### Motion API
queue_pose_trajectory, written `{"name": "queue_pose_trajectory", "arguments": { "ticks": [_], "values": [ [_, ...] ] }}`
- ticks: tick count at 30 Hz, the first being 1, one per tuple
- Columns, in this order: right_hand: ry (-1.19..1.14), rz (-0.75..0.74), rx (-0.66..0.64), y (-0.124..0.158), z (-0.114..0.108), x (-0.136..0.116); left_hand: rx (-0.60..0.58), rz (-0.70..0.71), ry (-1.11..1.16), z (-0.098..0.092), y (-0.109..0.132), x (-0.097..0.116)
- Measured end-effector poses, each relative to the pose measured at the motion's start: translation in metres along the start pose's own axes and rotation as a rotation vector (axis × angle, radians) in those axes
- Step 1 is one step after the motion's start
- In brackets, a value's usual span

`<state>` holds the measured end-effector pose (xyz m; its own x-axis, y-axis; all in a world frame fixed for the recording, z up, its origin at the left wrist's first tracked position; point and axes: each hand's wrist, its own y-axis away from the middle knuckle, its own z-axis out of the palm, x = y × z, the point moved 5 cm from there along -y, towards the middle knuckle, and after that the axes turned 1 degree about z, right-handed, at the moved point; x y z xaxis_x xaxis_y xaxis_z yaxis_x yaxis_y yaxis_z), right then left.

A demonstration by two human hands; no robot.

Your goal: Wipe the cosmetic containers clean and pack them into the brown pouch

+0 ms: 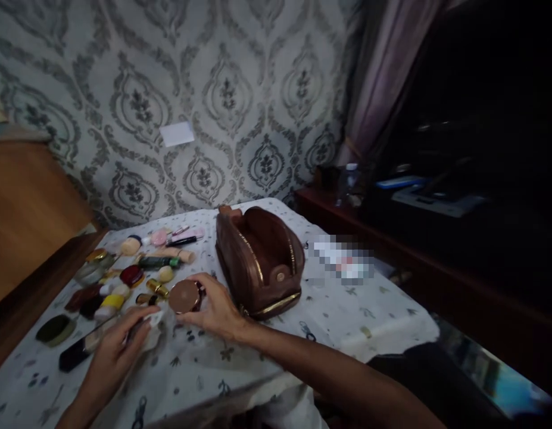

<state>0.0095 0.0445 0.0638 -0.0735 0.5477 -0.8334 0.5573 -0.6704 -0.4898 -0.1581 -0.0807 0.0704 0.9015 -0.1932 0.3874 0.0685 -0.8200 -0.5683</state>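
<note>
My right hand (215, 310) grips a round copper-coloured compact (185, 296), fingers curled over its edge, just left of an open brown leather cosmetic bag (258, 259) with gold zips. My left hand (117, 348) is closed on a crumpled white tissue or cloth (156, 325) beside the compact. Both hands rest low over the patterned white tablecloth (369, 316).
Several cosmetics lie at the left: small bottles and tubes (159, 262), a red compact (131, 274), a green disc (55, 329), a dark stick (74, 354). A wooden headboard (25, 208) stands left. A dark shelf (436, 250) with a bottle runs along the right.
</note>
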Motion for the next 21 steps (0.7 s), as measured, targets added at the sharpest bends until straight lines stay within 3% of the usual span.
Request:
{"name": "queue_pose_trajectory", "arguments": {
  "ticks": [5, 9, 12, 15, 18, 21],
  "values": [
    [-0.110, -0.072, 0.104, -0.011, -0.059, -0.056, -0.147, 0.109, -0.198, 0.023, 0.004, -0.017],
    [-0.160, -0.065, 0.287, -0.038, -0.117, -0.071, -0.222, 0.172, -0.429, 0.035, 0.000, -0.013],
    [-0.175, -0.001, 0.408, -0.062, -0.147, -0.049, -0.240, 0.269, -0.502, 0.036, -0.010, -0.009],
    [-0.071, 0.195, 0.489, -0.078, -0.162, -0.006, -0.167, 0.422, -0.488, 0.037, -0.022, -0.001],
    [0.004, 0.431, 0.470, -0.082, -0.161, 0.039, -0.112, 0.536, -0.402, 0.042, -0.034, 0.019],
    [-0.002, 0.399, 0.409, -0.084, -0.152, 0.055, -0.053, 0.597, -0.301, 0.050, -0.050, 0.056]
  ]
}}
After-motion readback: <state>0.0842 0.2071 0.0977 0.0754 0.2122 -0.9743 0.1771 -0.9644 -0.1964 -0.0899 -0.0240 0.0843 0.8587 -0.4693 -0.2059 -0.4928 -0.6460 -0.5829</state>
